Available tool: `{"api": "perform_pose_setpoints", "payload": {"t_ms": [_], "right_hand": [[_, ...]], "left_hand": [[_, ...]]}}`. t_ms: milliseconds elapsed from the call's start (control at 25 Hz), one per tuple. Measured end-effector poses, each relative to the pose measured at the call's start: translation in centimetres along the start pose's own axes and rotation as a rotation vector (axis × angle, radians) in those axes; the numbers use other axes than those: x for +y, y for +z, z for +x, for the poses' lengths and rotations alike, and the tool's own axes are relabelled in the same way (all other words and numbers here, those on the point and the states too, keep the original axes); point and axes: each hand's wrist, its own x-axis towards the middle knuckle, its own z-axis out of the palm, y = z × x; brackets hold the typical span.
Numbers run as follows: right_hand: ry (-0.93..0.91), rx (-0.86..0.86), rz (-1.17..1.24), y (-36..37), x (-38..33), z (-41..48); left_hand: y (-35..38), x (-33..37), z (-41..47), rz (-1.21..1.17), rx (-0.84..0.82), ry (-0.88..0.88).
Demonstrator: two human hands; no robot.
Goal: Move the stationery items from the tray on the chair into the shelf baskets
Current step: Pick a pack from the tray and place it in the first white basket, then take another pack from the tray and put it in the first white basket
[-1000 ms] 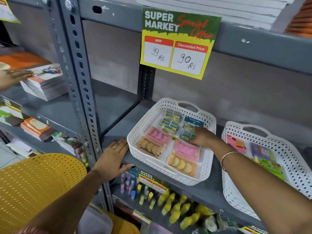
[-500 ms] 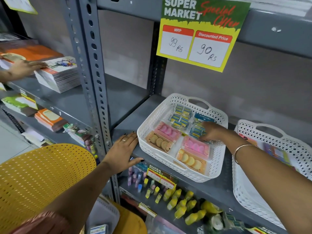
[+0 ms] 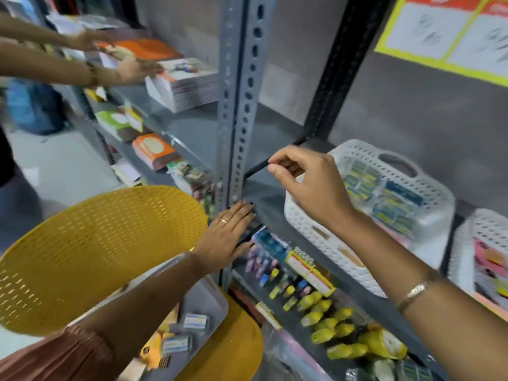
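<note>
My right hand (image 3: 308,185) hovers empty over the left end of a white perforated basket (image 3: 428,224) on the grey shelf, fingers loosely curled and apart. The basket holds packs of blue-green erasers (image 3: 384,196). My left hand (image 3: 228,237) lies flat on the shelf's front edge beside the upright post. Below, a grey tray (image 3: 209,303) rests on the yellow chair seat (image 3: 233,350), with small white-blue packs (image 3: 193,321) and a yellow-orange item in it. A second white basket (image 3: 478,232) with pink and coloured packs stands at the right edge.
The yellow perforated chair back (image 3: 90,254) rises at the lower left. A perforated grey post (image 3: 239,105) divides the shelving. Another person's hands (image 3: 132,68) handle notebooks (image 3: 187,83) on the left shelf. Yellow bottles (image 3: 332,323) fill the lower shelf. A price sign (image 3: 445,31) hangs upper right.
My right hand has lifted out of the left basket and drawn back to the left, empty. The view has dropped and turned left, so the tray on the chair now shows.
</note>
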Motion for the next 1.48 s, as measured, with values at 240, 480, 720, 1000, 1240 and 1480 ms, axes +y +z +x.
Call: {"api": "perform_pose_setpoints", "payload": {"t_ms": [240,480,720,1000,1240,1480], "right_hand": [[-0.051,-0.389,0.012,15.1,0.9,-4.8],[-0.124,-0.956,-0.235,31.5,5.6,-10.8],[-0.406,-1.104,-0.416,42.7,9.0,-14.1],[-0.574,-1.123,-0.536,47.2,11.5,-16.2],[-0.620,-1.036,-0.612,48.3,11.7,-16.1],[-0.383,-1.006,-0.449,46.8,11.6,-15.5]], "left_hand": [[3.0,-3.5,-17.8,-0.008,-0.209,-0.350],[8.1,0.3,-33.4,-0.046,-0.393,-0.481],[14.0,3.8,-37.8,-0.056,-0.499,-0.509],[16.3,4.5,-39.3,-0.041,-0.545,-0.593],[16.6,4.2,-39.6,-0.045,-0.518,-0.579],[16.9,4.3,-39.7,-0.012,-0.494,-0.569]]}}
